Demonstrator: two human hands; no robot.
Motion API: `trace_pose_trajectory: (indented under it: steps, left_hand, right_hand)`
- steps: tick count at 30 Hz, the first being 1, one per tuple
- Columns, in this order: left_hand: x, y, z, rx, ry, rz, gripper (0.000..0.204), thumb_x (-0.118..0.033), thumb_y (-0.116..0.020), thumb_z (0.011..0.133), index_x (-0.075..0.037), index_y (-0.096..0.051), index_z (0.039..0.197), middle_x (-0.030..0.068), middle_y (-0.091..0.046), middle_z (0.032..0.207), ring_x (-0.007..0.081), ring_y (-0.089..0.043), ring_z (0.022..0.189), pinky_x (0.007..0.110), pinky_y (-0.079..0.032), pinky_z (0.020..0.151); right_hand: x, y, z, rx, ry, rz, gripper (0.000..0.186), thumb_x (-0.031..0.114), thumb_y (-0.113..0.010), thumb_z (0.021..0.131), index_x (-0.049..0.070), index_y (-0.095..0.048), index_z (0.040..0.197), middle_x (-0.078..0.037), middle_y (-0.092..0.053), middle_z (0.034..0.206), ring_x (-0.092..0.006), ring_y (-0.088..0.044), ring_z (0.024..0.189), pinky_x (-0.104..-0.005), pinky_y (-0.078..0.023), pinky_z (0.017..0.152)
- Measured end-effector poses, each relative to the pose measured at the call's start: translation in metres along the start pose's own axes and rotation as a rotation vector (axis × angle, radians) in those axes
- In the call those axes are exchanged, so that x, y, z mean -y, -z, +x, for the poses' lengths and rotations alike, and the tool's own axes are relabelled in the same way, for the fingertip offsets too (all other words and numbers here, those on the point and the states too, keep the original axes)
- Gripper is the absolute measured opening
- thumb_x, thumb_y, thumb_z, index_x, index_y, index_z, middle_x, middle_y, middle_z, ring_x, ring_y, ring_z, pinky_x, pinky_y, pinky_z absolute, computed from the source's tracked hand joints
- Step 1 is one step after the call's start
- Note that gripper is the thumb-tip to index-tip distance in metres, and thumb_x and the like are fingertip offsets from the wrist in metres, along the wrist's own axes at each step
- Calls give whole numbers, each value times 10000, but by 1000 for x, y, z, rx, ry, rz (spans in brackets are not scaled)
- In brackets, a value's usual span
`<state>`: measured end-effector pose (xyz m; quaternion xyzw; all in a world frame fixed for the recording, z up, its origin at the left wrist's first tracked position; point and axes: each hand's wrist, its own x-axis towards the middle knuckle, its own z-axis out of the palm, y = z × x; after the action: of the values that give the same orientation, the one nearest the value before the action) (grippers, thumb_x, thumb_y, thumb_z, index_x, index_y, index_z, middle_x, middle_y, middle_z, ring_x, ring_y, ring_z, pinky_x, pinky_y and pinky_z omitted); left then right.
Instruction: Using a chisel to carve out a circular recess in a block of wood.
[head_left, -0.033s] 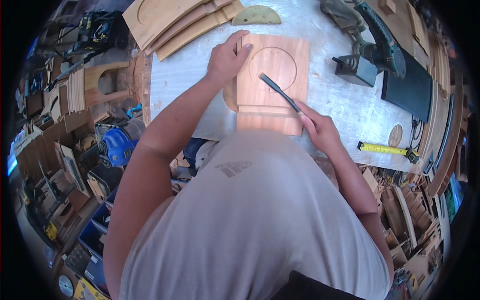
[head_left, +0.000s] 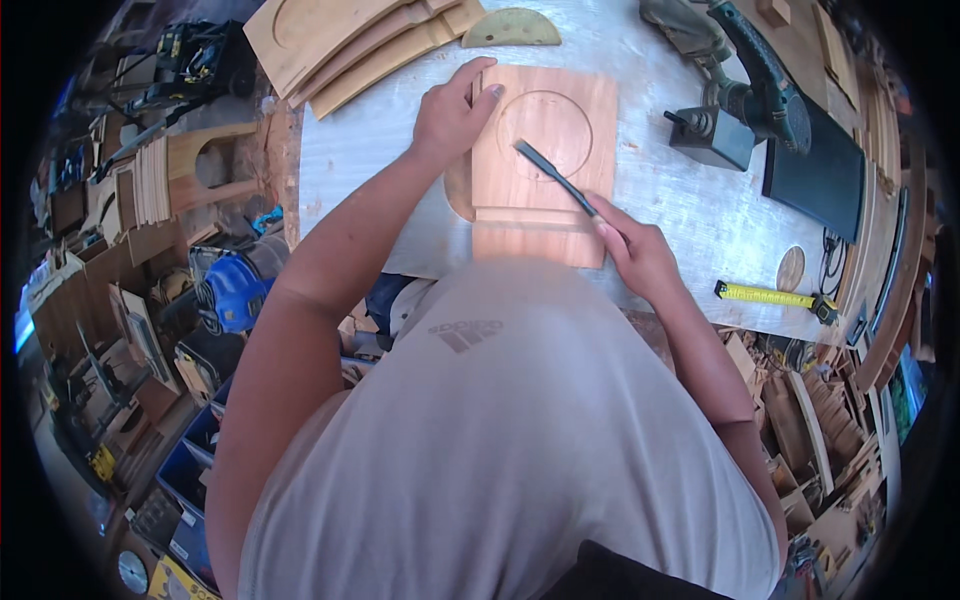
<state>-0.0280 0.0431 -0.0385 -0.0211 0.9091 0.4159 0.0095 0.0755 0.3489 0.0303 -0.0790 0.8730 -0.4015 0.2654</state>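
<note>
A flat reddish wooden board lies on the pale worktable, with a circular groove on its face and a straight groove across its near end. My left hand is closed on the board's far left edge, thumb on top and the other fingers at the side. In my right hand, at the board's near right edge, is a chisel gripped by its handle. The dark blade slants to the far left over the board, its flat tip inside the circle. Whether the tip touches the wood I cannot tell.
Several curved wooden panels are stacked at the far left, beside a half-round wooden piece. At the right stand a power tool and a dark metal block. An extended yellow tape measure lies near the right edge.
The chisel and my right hand have shifted very slightly toward the far left. My left hand keeps its hold on the board.
</note>
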Motion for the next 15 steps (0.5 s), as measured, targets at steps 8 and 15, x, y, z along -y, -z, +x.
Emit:
trace_pose_trajectory:
  steps: [8,15]
  left_hand:
    - [3,1,1,-26,-5,-105,432,-352,-674,949,-189,-622,1346,141,-704,740,320,-709,710,423,-553,694]
    - [2,-1,0,-8,4,-80,431,-355,-669,953,-186,-621,1347,149,-712,754,322,-720,726,422,-559,697]
  right_hand:
    - [-5,3,-3,-14,67,-9,425,212,-607,1024,250,-586,1447,-180,-704,1240,-391,-693,1089,-402,-555,928]
    - [-3,3,2,-9,37,16,398,286,-583,1037,295,-596,1435,-186,-698,1245,-399,-688,1091,-409,-554,918]
